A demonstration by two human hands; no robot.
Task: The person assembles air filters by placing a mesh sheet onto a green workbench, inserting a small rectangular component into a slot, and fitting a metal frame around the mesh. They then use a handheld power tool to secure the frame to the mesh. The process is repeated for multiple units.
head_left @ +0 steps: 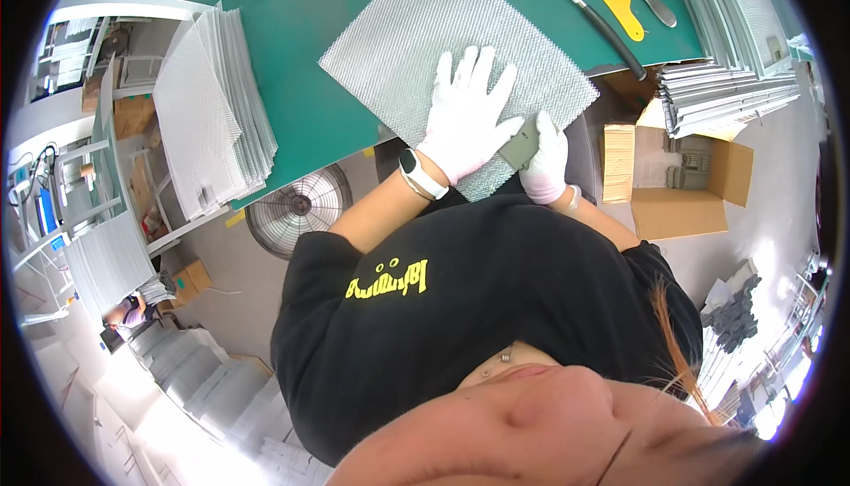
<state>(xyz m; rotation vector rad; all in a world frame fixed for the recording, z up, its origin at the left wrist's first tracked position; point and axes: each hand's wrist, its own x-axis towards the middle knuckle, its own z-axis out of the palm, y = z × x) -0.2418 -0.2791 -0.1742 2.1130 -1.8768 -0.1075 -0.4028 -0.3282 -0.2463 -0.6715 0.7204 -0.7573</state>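
A silver metal mesh sheet [390,52] lies turned cornerwise on the green table, its near corner reaching past the front edge toward my body. My left hand [469,114], in a white glove, rests flat on the mesh with fingers spread. Its thumb reaches to a small grey-green rectangular block [521,142] at the sheet's near right edge. Also gloved in white, my right hand [547,163] grips that block from the right, thumb side up. The block's underside and how it meets the mesh edge are hidden.
On the green table [288,70] lie a hammer [575,3], a yellow scraper [620,10] and a dark-handled tool [653,6] at the far right. Mesh sheets stack [208,105] at left; metal frames [722,96] pile at right. An open cardboard box [677,212] and a fan [301,207] stand below.
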